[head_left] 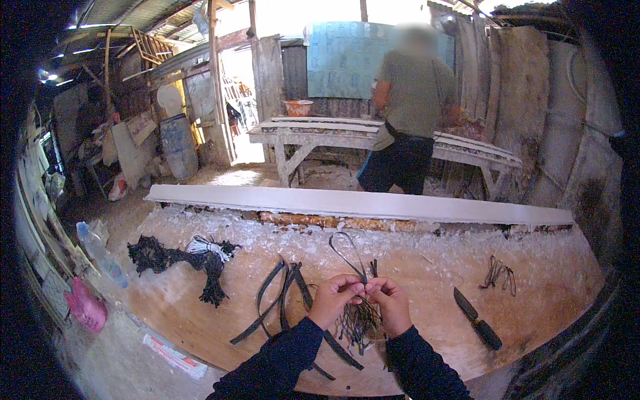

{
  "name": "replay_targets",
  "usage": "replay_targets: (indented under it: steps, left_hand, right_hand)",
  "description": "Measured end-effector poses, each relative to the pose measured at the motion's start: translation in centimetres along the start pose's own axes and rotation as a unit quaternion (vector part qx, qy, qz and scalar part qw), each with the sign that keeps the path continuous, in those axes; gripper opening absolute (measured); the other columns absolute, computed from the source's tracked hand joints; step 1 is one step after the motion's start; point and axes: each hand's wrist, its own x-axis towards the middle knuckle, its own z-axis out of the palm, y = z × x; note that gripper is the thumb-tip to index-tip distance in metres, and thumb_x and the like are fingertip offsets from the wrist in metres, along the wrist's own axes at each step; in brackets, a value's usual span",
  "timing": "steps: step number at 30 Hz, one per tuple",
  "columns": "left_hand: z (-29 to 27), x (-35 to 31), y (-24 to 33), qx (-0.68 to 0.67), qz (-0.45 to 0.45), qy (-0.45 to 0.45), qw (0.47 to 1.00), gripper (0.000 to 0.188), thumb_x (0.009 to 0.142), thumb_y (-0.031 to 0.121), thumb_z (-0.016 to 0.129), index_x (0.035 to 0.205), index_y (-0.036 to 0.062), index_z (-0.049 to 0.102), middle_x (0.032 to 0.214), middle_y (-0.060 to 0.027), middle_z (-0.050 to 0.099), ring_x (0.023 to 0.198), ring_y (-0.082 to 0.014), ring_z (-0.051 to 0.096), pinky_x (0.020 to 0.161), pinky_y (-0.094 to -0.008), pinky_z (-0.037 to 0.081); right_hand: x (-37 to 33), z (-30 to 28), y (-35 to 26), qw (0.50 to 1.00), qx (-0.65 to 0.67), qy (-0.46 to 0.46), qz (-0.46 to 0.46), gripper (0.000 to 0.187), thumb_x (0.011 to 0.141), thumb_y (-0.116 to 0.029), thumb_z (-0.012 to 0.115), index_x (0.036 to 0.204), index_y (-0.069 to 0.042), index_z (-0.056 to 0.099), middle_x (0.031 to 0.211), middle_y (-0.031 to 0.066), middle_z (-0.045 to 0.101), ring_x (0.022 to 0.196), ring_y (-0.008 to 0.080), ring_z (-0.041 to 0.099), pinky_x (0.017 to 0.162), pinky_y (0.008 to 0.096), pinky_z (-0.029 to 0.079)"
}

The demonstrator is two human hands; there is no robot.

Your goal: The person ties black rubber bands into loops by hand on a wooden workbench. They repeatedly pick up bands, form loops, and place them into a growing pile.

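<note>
Near the middle of the wooden table, my left hand (335, 298) and my right hand (391, 303) meet, both pinching a narrow black strip (363, 273). Part of the strip rises above my fingertips in a thin loop. What lies directly between the fingertips is too small to make out. Below and between my hands is a bunch of thin dark strands (357, 327); I cannot tell whether it hangs or rests on the table. Several wider black strips (283, 300) lie left of my left hand, partly under my forearm. A dark-handled knife (477, 319) lies to the right.
A long pale board (360, 203) spans the table's far edge. Black bundled strands (167, 257) with white cord (208, 247) lie at left, thin dark strands (499, 275) at right. A clear bottle (101, 253) is left; another person (417, 93) stands at a bench beyond.
</note>
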Motion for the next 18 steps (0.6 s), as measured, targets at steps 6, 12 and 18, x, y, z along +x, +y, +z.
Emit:
replay_targets:
  steps: [6, 12, 18]
  left_hand:
    - [-0.05, 0.16, -0.16, 0.034, 0.005, -0.010, 0.999, 0.018, 0.084, 0.011, 0.056, 0.095, -0.0033, 0.057, 0.082, -0.0062, 0.060, 0.073, -0.0116, 0.058, 0.063, -0.0231, 0.050]
    - [-0.22, 0.27, -0.23, -0.015, -0.018, -0.009, 1.000, 0.018, 0.084, 0.012, 0.056, 0.094, -0.0029, 0.057, 0.081, -0.0061, 0.059, 0.072, -0.0110, 0.057, 0.062, -0.0225, 0.050]
    - [-0.42, 0.28, -0.19, -0.037, -0.027, 0.000, 0.999, 0.018, 0.084, 0.013, 0.056, 0.093, -0.0025, 0.057, 0.077, -0.0042, 0.057, 0.068, -0.0100, 0.056, 0.061, -0.0221, 0.050]
  right_hand:
    - [0.43, -0.69, 0.61, 0.998, -0.058, 0.006, -0.029, 0.007, 0.078, -0.006, 0.061, 0.083, -0.002, 0.059, 0.074, 0.0024, 0.060, 0.066, 0.0093, 0.055, 0.060, 0.0209, 0.044]
    - [0.70, -1.02, 0.97, 0.991, -0.117, -0.003, -0.063, 0.011, 0.077, -0.009, 0.063, 0.082, 0.000, 0.060, 0.075, 0.0032, 0.061, 0.068, 0.0094, 0.056, 0.063, 0.0217, 0.045]
    - [0.27, -0.82, 0.54, 0.989, -0.137, -0.006, -0.056, 0.009, 0.077, -0.007, 0.063, 0.083, -0.001, 0.060, 0.076, 0.0020, 0.060, 0.069, 0.0078, 0.055, 0.063, 0.0203, 0.044]
